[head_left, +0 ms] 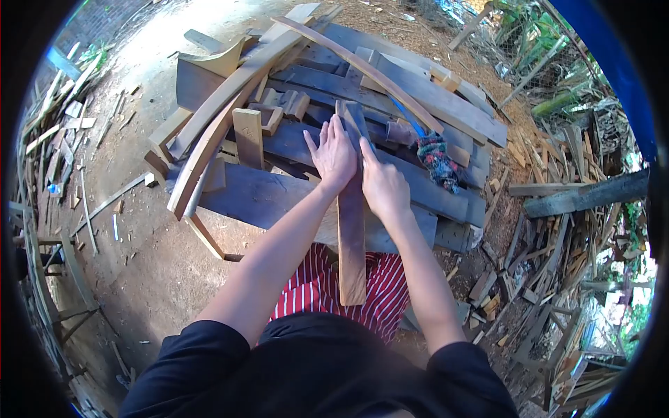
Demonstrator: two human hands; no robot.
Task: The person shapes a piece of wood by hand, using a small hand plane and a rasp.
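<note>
A long narrow wooden board (352,230) points away from my body, its near end over my striped lap and its far part on the workbench. My left hand (333,157) lies on the board's left side, fingers stretched forward and thumb spread. On its right side is my right hand (385,187), index finger extended forward and the other fingers curled under. A flat grey-blue piece (357,122) lies along the far part of the board, just ahead of that index finger. I cannot tell what the curled fingers grip.
The slatted plank workbench (258,198) carries curved timbers (230,104), an upright block (248,138), a thin curved strip (369,70) and a bundle of patterned cloth (437,161). Scrap wood is heaped on the right (557,258) and along the left edge.
</note>
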